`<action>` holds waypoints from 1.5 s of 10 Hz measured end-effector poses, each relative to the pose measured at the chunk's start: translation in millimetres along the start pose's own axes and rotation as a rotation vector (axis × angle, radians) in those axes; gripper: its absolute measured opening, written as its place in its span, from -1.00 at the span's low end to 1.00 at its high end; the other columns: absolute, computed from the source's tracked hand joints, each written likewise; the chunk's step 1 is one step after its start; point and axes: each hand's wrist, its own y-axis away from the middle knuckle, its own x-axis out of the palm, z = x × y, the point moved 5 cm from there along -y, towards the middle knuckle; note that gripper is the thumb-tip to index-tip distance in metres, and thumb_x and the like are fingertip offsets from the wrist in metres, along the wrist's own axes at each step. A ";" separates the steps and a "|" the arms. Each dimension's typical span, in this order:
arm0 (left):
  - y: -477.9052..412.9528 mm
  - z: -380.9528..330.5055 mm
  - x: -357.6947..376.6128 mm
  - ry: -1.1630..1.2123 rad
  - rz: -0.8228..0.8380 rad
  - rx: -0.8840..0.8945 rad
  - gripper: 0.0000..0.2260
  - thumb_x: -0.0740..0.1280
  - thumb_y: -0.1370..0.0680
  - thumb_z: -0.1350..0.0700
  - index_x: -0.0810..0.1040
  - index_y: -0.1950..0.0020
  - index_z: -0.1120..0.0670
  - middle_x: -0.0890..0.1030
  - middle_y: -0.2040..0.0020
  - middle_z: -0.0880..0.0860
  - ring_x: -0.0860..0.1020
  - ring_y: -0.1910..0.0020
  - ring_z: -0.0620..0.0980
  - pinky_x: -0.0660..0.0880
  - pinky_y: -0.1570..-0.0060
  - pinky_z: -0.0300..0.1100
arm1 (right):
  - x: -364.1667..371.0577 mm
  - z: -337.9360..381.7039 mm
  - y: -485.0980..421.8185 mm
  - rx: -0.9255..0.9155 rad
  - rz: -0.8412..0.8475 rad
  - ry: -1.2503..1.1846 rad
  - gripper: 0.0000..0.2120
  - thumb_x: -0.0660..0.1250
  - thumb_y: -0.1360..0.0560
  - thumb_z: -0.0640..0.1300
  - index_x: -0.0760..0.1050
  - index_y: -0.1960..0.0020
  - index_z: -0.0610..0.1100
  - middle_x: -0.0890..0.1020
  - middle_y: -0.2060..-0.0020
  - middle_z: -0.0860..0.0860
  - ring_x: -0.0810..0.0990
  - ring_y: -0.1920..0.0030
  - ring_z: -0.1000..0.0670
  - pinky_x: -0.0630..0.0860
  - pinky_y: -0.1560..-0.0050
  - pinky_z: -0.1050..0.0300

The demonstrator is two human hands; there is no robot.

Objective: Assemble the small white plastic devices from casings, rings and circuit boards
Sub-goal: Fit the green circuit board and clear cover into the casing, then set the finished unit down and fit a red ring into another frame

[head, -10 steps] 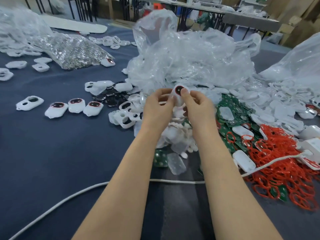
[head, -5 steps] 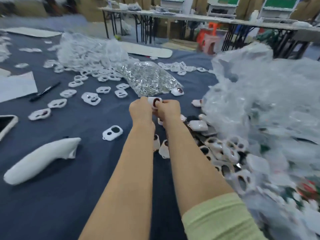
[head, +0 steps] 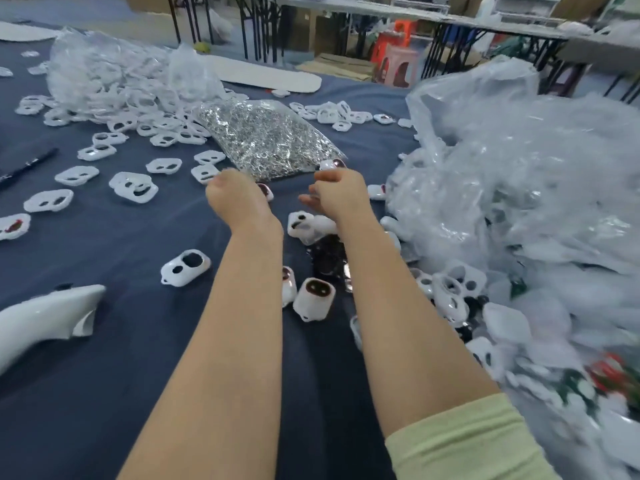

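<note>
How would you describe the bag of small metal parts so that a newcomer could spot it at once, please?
On the dark blue table, look between the two big heaps of clear plastic, the left heap and the right heap. The bag of metal parts lies flat in that gap. It alone glitters silver-grey; around it are only white casings and colourless film.

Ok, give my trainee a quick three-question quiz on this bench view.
1. True or false: the bag of silver metal parts lies beyond the left hand and right hand.
2. The large white curved housing lies on the table: A) near left; B) far right; C) centre.
3. Fill in: the heap of clear plastic bags fills the ___ side.
Key: 1 true; 2 A; 3 right.
</note>
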 end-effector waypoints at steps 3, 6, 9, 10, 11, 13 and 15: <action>156.9 13.1 57.5 0.248 0.427 -0.099 -0.84 0.14 -0.61 0.25 0.47 0.10 0.12 0.54 0.14 0.06 0.50 0.18 -0.05 0.40 0.19 -0.17 | -134.5 25.3 117.4 -0.144 -0.157 0.022 -0.83 0.20 -0.56 -0.32 0.48 0.18 -0.21 0.55 0.36 -0.10 0.56 0.47 0.03 0.57 0.42 0.25; 280.9 88.6 53.4 0.182 0.698 -0.204 -0.85 0.16 -0.64 0.24 0.45 0.09 0.10 0.59 0.13 0.04 0.59 0.19 -0.08 0.58 0.24 -0.26 | -283.3 -32.2 226.9 -0.106 -0.489 0.759 -0.80 0.29 -0.48 -0.23 0.64 -0.03 -0.13 0.68 0.02 -0.07 0.61 -0.03 -0.05 0.39 0.07 0.24; 254.1 76.9 20.1 0.061 0.333 0.341 -0.81 0.15 -0.52 0.32 0.50 0.08 0.10 0.59 0.08 0.11 0.58 0.10 0.13 0.58 0.12 -0.09 | -274.3 -53.1 230.1 -0.220 -0.520 0.833 -0.75 0.24 -0.52 -0.21 0.59 -0.15 -0.14 0.64 -0.06 -0.10 0.56 -0.07 -0.09 0.48 -0.09 0.07; 239.5 79.4 15.5 0.237 0.264 0.139 -0.79 0.11 -0.54 0.34 0.47 0.11 0.09 0.55 0.14 0.04 0.52 0.24 -0.06 0.52 0.24 -0.29 | -254.4 -41.3 226.7 -0.343 -0.517 0.841 -0.76 0.25 -0.53 -0.18 0.58 -0.15 -0.15 0.63 -0.08 -0.10 0.55 -0.10 -0.11 0.45 -0.14 -0.03; 232.9 82.2 18.9 0.376 0.277 -0.042 -0.82 0.10 -0.57 0.34 0.44 0.05 0.13 0.54 0.15 0.04 0.51 0.28 -0.11 0.52 0.25 -0.30 | -222.5 -37.8 216.4 -0.382 -0.381 0.916 -0.70 0.25 -0.52 -0.18 0.54 -0.23 -0.11 0.60 -0.15 -0.07 0.50 -0.18 -0.12 0.43 -0.20 -0.07; 228.5 82.1 14.8 0.412 0.268 -0.042 -0.83 0.09 -0.58 0.33 0.42 0.02 0.12 0.55 0.14 0.04 0.53 0.30 -0.10 0.53 0.26 -0.28 | -204.7 -46.8 198.7 -0.286 -0.347 1.013 -0.68 0.19 -0.55 -0.19 0.51 -0.27 -0.02 0.57 -0.21 -0.01 0.47 -0.24 -0.09 0.32 -0.30 -0.06; 242.2 75.9 19.8 0.246 0.411 0.150 -0.85 0.15 -0.58 0.32 0.45 0.03 0.11 0.59 0.19 0.03 0.55 0.39 -0.18 0.51 0.31 -0.32 | -239.2 -38.1 211.8 -0.360 -0.514 0.472 -0.80 0.26 -0.58 -0.13 0.58 -0.14 -0.14 0.65 0.06 0.04 0.58 0.08 0.09 0.51 -0.04 0.19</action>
